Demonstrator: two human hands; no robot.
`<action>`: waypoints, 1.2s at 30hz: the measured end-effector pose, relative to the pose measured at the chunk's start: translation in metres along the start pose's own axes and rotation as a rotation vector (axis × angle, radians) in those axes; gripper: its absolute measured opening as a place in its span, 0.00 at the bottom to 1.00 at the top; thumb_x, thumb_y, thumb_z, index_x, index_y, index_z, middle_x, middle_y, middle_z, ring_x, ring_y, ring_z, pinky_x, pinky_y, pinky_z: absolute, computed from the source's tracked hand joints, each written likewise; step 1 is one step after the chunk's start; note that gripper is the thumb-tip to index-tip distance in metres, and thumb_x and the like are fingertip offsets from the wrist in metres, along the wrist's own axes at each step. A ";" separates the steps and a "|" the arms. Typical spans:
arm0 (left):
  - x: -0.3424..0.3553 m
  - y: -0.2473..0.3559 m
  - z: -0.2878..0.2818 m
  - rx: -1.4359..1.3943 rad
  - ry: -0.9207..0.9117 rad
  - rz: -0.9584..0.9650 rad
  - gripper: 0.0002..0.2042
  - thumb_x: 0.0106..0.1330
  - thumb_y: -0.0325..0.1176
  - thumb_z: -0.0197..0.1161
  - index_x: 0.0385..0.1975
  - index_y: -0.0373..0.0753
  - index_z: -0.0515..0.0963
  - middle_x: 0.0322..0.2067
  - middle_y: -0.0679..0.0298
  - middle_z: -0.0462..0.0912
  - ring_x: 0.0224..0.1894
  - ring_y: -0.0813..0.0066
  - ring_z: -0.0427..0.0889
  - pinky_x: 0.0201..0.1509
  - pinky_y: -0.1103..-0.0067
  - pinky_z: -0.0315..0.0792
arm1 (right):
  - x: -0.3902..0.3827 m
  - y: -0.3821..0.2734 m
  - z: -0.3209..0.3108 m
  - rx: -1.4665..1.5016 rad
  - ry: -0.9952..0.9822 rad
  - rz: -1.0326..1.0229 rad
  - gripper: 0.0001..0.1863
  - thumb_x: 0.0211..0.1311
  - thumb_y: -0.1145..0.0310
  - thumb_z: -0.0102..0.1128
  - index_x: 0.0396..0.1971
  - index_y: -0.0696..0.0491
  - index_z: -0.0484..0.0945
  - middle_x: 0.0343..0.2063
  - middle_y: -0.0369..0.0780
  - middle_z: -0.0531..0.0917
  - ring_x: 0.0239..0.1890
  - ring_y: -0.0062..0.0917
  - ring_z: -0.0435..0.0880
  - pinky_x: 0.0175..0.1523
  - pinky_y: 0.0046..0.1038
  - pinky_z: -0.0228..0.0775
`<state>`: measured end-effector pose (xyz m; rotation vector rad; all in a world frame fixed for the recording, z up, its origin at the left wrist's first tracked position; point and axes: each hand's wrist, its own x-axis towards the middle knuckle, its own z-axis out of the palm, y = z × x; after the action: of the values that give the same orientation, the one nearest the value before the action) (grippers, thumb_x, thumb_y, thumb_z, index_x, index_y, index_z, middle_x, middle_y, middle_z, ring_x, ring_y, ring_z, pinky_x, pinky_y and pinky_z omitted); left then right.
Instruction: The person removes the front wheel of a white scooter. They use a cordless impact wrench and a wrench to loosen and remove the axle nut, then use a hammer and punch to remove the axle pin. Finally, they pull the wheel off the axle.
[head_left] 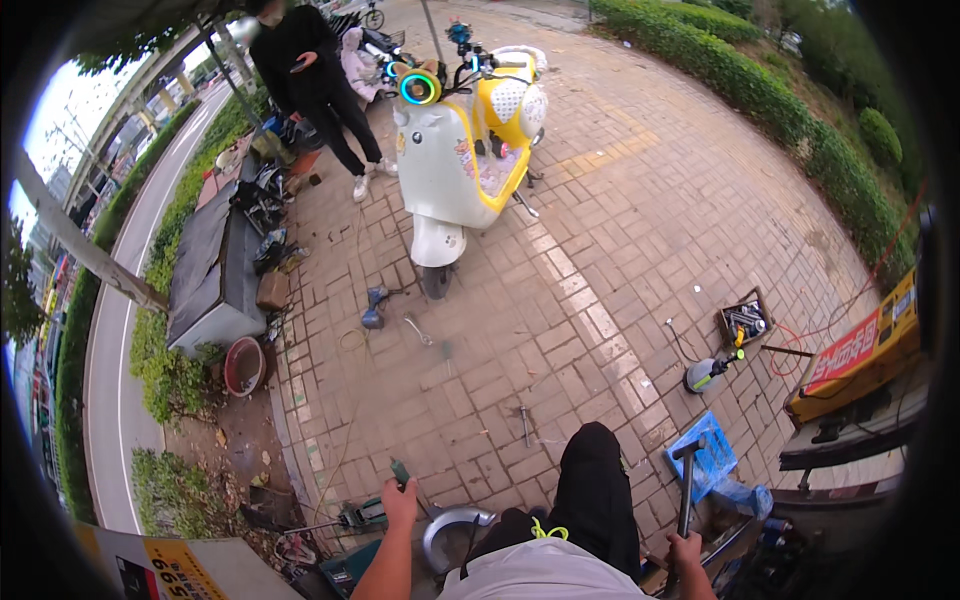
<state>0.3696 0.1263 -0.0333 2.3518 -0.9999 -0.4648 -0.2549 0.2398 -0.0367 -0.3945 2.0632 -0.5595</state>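
Low at your right side, your right hand (686, 551) is wrapped round the lower shaft of a hammer (686, 495), its head raised in front of a blue plastic crate (713, 448). Your left hand (400, 500) curls round a green handle (399, 468) whose end pokes up past the fingers; what it belongs to is hidden.

Expect the hammer to be stiff and head-heavy: your low grip would give it swing, while sliding up the shaft would steady it. A greasy palm could make it slip. The green handle looks light and rigid, best held round its middle.

Near your left forearm sits a curved grey part (437, 540), probably smooth and easily scratched, so lift it by its edges. Ahead on the paving lie a slim metal tool (525, 427) and a blue power tool (374, 308); beyond stands a white-and-yellow scooter (430, 165).
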 end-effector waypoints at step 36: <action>0.609 0.132 0.101 -0.218 0.217 -0.799 0.27 0.66 0.42 0.63 0.57 0.28 0.68 0.48 0.40 0.77 0.51 0.42 0.77 0.54 0.61 0.71 | 0.187 -0.959 0.700 -1.083 -0.675 -0.781 0.20 0.49 0.57 0.69 0.26 0.61 0.78 0.16 0.45 0.76 0.21 0.31 0.77 0.31 0.36 0.69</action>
<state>0.6517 -0.4351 -0.0967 2.4489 0.1237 -0.5511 0.3032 -0.8237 0.0174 -1.7766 1.3123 0.3253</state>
